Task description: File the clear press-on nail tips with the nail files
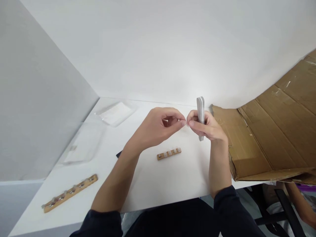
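Above the white table, my left hand [164, 126] has its thumb and forefinger pinched together, fingertips meeting those of my other hand. Something tiny and pale may sit between them, too small to make out. My right hand [209, 126] is closed around a grey nail file [200, 112] with a pale core, held upright between the fingers. Its thumb and forefinger are pinched too. Below the hands lies a short wooden strip [169, 153] bearing several whitish nail tips. Left of my left forearm rests a longer wooden strip [70, 193] with several shiny metallic pieces along it.
Two clear plastic packages [115, 113] lie at the table's left side. A dark flat object [118, 154] shows partly behind my left forearm. An open cardboard box [266, 131] takes up the right side. Lower right are a black chair [283, 210] and another person's arm [300, 205].
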`<state>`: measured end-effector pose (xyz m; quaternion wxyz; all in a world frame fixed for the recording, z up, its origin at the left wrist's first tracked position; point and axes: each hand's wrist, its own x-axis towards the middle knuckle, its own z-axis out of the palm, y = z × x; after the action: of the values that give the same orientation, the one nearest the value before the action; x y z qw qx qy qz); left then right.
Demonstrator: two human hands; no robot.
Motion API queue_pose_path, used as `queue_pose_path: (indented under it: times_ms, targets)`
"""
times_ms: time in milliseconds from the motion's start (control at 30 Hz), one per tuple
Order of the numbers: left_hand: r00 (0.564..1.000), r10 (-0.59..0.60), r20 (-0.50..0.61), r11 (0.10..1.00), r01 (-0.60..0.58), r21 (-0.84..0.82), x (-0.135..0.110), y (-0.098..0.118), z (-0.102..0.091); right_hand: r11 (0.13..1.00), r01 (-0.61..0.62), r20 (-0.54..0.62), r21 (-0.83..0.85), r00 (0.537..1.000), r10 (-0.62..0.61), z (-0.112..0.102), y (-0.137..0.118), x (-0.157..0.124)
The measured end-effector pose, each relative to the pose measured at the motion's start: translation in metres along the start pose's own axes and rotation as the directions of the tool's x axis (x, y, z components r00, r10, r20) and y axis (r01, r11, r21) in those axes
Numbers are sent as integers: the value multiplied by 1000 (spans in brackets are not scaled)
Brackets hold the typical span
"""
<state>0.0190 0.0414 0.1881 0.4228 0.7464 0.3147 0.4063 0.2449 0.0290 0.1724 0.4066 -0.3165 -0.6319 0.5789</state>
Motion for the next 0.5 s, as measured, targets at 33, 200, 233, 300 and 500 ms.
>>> queue_pose_path:
  times_ms: [33, 200, 233, 300, 500]
  targets:
    - [1000, 8, -10, 1000, -8, 2, 0, 0, 0, 1000, -8, -3, -5, 1000, 8, 0, 0, 1]
    - [992, 45, -121, 999, -45, 4, 3, -4, 5, 999, 18, -58, 35, 998, -16, 7, 2, 7]
    - [985, 50, -163, 999, -52, -5, 4, -5, 6, 997, 47, -92, 66, 995, -41, 9, 3, 8]
    - [969, 48, -242, 998, -58, -36, 6, -6, 9, 985, 116, -180, 127, 979, -93, 16, 4, 11]
    - [988, -49, -146, 966, 10, -259, 6, -2, 14, 959, 263, -349, 108, 913, -211, 34, 9, 18]
